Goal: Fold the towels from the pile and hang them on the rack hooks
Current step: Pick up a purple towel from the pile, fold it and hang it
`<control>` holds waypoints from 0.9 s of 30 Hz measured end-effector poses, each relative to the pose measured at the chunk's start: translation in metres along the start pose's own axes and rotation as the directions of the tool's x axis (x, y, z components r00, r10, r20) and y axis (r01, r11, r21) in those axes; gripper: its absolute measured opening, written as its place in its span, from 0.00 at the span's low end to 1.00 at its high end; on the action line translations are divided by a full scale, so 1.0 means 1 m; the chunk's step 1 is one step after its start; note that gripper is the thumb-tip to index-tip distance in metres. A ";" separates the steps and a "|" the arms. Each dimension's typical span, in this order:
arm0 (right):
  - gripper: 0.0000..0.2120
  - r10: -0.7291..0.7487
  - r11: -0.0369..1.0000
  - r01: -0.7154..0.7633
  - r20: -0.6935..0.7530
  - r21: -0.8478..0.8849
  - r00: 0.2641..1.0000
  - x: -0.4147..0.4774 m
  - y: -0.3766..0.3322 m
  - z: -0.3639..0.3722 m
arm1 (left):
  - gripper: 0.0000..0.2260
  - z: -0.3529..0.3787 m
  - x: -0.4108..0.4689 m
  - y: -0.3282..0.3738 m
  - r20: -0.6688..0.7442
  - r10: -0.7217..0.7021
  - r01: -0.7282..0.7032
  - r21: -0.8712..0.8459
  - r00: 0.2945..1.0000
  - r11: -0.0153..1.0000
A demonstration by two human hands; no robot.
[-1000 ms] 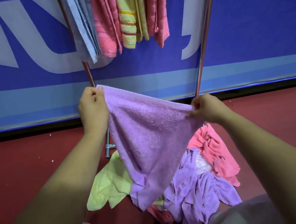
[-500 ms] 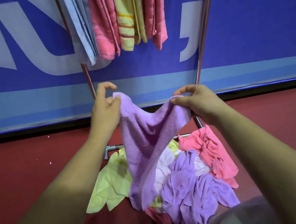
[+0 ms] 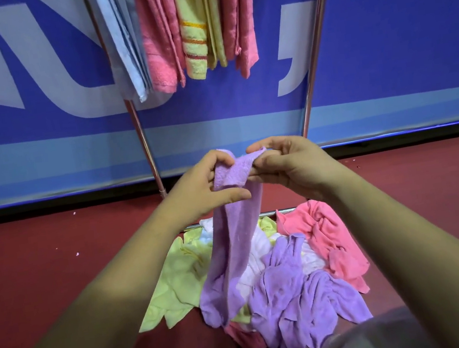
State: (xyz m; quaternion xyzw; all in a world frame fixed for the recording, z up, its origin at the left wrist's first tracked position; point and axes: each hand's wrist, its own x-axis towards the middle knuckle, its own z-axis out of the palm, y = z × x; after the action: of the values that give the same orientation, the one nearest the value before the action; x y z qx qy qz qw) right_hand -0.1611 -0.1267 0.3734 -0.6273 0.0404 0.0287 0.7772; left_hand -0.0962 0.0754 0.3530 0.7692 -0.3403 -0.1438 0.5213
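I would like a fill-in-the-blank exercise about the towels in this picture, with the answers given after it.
The left hand and the right hand pinch a ___ towel.
The striped towel on the rack is ___.
The leftmost hanging towel is light ___.
The pile lies on the ___.
Missing words: purple, yellow, blue, floor.

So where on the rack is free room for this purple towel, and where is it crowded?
Free: the gap between the rightmost pink towel and the right pole. Crowded: beside the left pole, blue towel, pink towel and yellow towel hang tightly.
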 end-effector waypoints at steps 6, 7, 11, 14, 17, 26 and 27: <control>0.07 -0.083 0.975 0.057 -0.116 -0.214 0.990 0.001 0.003 0.011 | 0.20 0.009 0.002 0.001 -0.097 0.146 -0.113 0.291 0.984 0.950; 0.10 -0.081 0.976 0.055 -0.120 -0.211 0.989 0.001 0.004 0.013 | 0.18 0.010 0.003 0.001 -0.103 0.169 -0.127 0.328 0.980 0.936; 0.07 -0.101 0.970 0.071 -0.120 -0.230 0.988 0.002 0.005 0.013 | 0.08 0.011 0.002 0.000 -0.172 0.223 -0.149 0.363 0.960 0.920; 0.07 -0.113 0.952 0.081 -0.093 -0.295 0.989 0.004 0.006 0.009 | 0.07 0.007 0.002 0.002 -0.232 0.165 -0.089 0.306 0.959 0.948; 0.11 -0.125 0.768 0.107 0.016 -0.631 0.992 0.006 0.009 0.000 | 0.08 -0.002 0.004 0.005 -0.237 0.144 -0.083 0.250 0.961 0.965; 0.25 0.065 0.272 0.052 0.072 -0.961 0.995 0.015 0.022 -0.029 | 0.06 -0.036 -0.005 -0.001 -0.259 0.149 -0.082 0.255 0.954 0.964; 0.23 0.059 0.318 0.047 0.069 -0.947 0.996 0.014 0.021 -0.029 | 0.04 -0.039 -0.005 -0.003 -0.272 0.140 -0.071 0.248 0.952 0.966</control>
State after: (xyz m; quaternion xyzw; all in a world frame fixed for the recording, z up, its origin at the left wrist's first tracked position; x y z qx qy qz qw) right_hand -0.1503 -0.1509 0.3451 -0.9609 -0.0169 0.0780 0.2653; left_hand -0.0769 0.1069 0.3658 0.8189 -0.3163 0.0389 0.4774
